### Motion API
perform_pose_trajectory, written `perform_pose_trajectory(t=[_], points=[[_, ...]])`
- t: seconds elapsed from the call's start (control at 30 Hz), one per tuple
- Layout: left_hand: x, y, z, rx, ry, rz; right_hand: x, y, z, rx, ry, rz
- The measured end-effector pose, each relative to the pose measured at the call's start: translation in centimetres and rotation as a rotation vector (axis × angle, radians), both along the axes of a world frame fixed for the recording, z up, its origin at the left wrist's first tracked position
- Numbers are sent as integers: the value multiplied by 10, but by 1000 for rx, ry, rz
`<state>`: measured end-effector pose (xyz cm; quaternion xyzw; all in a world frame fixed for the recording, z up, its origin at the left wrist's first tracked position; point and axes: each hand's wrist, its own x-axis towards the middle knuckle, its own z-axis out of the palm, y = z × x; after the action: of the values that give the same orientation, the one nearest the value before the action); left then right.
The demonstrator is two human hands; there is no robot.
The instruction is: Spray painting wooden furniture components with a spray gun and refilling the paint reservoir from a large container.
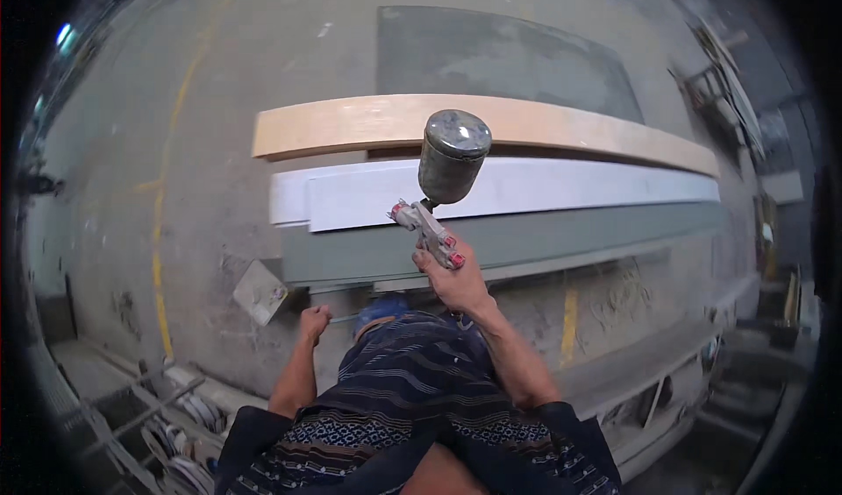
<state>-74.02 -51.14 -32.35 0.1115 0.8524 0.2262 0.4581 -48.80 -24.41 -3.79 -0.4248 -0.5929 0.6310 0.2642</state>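
Note:
My right hand [456, 280] is wrapped round the grip of a spray gun [425, 230] with red knobs. A dull metal cup [452, 166] with a shiny lid tops the gun, tilted slightly. Gun and cup are held over the long white panel [368, 199] and the grey-green panel [491, 248]. Low at my left side, my left hand [316, 322] is closed round what looks like a thin pale-green hose [344, 319]. The hose runs toward my body, where its course is hidden.
Beyond the white panel lies a long wood-coloured board [351, 125]. A darker grey-green rectangle [491, 56] covers the floor behind it. A square pale container [260, 293] stands left of the panels. Racks [162, 416] with round items are at lower left; yellow lines [159, 258] mark the floor.

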Motion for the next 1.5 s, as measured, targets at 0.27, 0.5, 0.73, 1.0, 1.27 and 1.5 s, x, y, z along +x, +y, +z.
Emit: perform_pose_trajectory(t=[0.27,0.5,0.73,1.0,1.27,1.5], points=[[111,96,-57,-19,-58,-46,230,87,-77,41,-127,-431],[362,164,-32,33,-243,314,554,196,-45,55,-80,-640],[506,266,-37,328,-609,999,774,296,-41,212,-223,-774],[605,334,-18,513,-600,1229,939,374,-42,291,-337,-940],[660,387,8,496,-513,1451,965,421,-54,392,-349,-948],[661,443,7,499,-514,1229,878,405,-59,135,-234,-682]])
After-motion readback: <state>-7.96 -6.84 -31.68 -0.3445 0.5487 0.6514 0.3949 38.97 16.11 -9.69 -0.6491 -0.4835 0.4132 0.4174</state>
